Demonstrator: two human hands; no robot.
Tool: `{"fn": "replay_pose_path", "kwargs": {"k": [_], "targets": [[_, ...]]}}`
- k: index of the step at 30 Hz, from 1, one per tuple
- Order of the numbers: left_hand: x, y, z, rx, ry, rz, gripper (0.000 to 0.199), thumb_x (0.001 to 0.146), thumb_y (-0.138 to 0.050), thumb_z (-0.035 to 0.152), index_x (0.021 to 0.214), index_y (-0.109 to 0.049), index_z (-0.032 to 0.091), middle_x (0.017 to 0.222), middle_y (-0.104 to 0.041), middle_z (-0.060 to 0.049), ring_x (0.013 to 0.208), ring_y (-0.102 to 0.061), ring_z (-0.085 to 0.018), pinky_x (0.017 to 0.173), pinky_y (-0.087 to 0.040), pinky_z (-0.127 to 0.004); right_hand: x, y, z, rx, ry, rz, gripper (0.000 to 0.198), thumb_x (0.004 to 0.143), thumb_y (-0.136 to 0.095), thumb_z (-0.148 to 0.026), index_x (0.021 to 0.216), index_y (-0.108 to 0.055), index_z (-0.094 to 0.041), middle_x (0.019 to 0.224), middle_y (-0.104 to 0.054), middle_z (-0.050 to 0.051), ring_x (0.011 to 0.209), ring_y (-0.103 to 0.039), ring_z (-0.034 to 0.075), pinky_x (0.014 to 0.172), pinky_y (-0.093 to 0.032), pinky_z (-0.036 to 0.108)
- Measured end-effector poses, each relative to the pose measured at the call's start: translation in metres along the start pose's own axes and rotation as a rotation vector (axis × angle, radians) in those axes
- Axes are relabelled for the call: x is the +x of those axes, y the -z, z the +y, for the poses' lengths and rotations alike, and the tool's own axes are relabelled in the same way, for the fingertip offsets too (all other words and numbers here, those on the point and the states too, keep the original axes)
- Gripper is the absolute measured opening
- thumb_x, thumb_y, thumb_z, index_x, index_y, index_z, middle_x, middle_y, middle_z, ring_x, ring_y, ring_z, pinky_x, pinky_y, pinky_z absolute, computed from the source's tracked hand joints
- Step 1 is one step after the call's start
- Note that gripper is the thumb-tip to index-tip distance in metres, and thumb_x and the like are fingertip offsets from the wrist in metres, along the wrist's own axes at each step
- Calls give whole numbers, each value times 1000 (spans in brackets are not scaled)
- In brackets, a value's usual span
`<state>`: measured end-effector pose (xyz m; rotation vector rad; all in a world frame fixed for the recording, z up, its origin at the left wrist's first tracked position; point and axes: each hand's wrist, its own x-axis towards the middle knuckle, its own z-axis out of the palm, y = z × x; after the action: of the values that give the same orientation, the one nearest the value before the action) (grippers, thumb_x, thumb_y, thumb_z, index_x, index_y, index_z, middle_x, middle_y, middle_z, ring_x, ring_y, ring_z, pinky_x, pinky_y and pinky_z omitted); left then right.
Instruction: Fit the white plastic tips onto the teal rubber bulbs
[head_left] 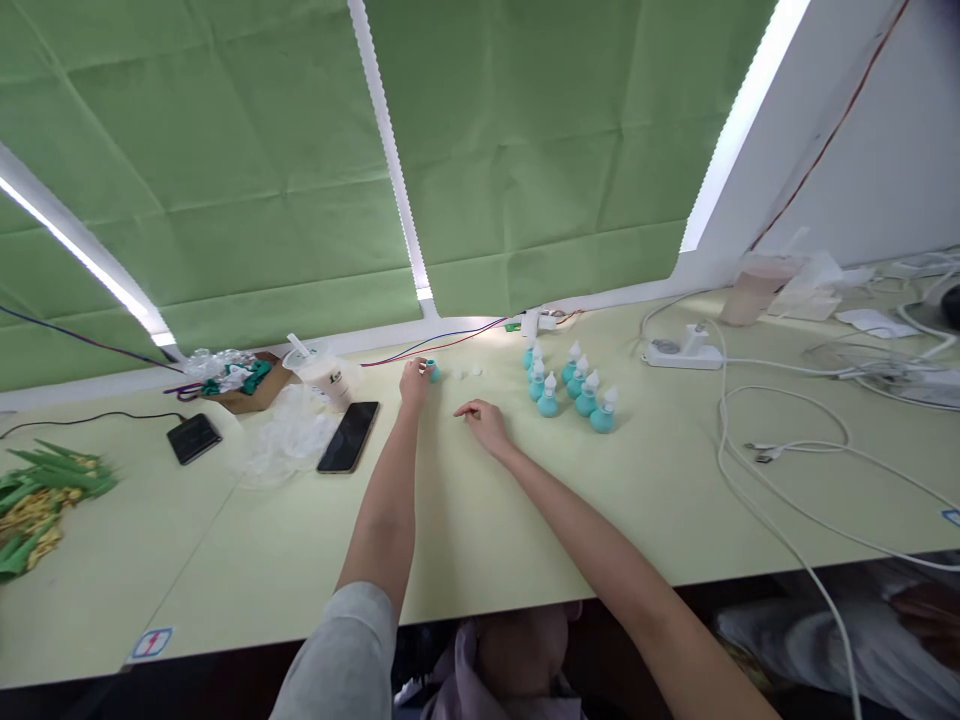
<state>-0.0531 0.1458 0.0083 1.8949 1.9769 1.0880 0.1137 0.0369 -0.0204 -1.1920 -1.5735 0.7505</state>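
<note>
My left hand is closed around a small teal bottle that stands on the table without a white top. My right hand hovers low over the table, its fingers stretched to the left, and I see nothing in them. Small white caps lie between the two hands, just right of the held bottle. To the right of my right hand stands a group of several teal bottles with pointed white tops, upright in loose rows.
Left of my arm lie a black phone, a drink cup, a clear plastic bag, a cardboard box and a small black device. A power strip and white cables spread over the right side.
</note>
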Motion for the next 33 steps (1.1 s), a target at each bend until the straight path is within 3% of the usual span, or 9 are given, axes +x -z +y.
{"fn": "replay_pose_path", "kwargs": {"k": [5,8,10,15,20,24,26,30,33], "targets": [[-2,1,-5,-7,43,-29,29,82,-55,32,109,-49,21,106,-56,-6,89,-56,-17,78,-42,-29,-3,5,-9,-65,117,48,31,76,-42,-6,78,-69,-22,85,-68,0,75,-60,14,74,-43,28],[-13,5,-6,-36,12,91,44,82,-56,37,120,-42,19,113,-52,-11,95,-54,-19,82,-43,-33,-7,21,-27,-267,308,137,33,81,-42,-7,93,-68,-24,96,-66,2,88,-59,16,81,-39,30],[-27,9,-5,-85,-30,174,45,85,-51,41,122,-40,18,116,-50,-12,96,-54,-20,84,-43,-34,-9,40,-42,-434,360,225,31,85,-43,-13,102,-65,-24,104,-64,5,93,-58,18,80,-37,31],[-73,17,4,-263,-49,266,39,88,-44,42,121,-42,21,116,-50,-10,92,-54,-17,79,-45,-31,-5,101,-69,-707,102,560,36,86,-51,-27,121,-53,-21,114,-56,13,100,-51,26,76,-38,35],[-106,22,3,-346,-45,209,31,88,-46,37,115,-46,22,114,-53,-8,90,-55,-15,75,-47,-29,-3,138,-63,-870,-146,385,22,82,-59,-29,96,-63,-13,103,-56,21,92,-55,31,68,-39,36],[-113,24,1,-360,-15,184,27,86,-49,33,110,-48,22,110,-55,-7,84,-56,-15,71,-47,-29,-5,141,-59,-920,-251,227,14,81,-55,-18,81,-67,-10,90,-62,22,82,-60,31,67,-41,38],[-116,24,4,-339,-60,149,26,85,-49,33,109,-49,22,111,-55,-7,85,-56,-15,72,-47,-30,-5,139,-62,-905,-226,213,14,80,-54,-16,77,-67,-12,86,-64,20,81,-61,29,67,-42,37],[-124,27,20,-216,-282,127,38,83,-53,41,116,-46,22,115,-54,-9,98,-55,-19,84,-46,-35,-1,125,-74,-602,-36,161,7,73,-62,-22,76,-67,-18,76,-67,8,75,-63,22,70,-47,34],[-129,28,30,-113,-476,192,57,82,-55,47,129,-38,18,127,-48,-14,119,-45,-24,97,-38,-39,4,96,-75,-236,-47,88,11,70,-65,-30,73,-65,-19,67,-65,3,62,-63,17,62,-51,31]]}}
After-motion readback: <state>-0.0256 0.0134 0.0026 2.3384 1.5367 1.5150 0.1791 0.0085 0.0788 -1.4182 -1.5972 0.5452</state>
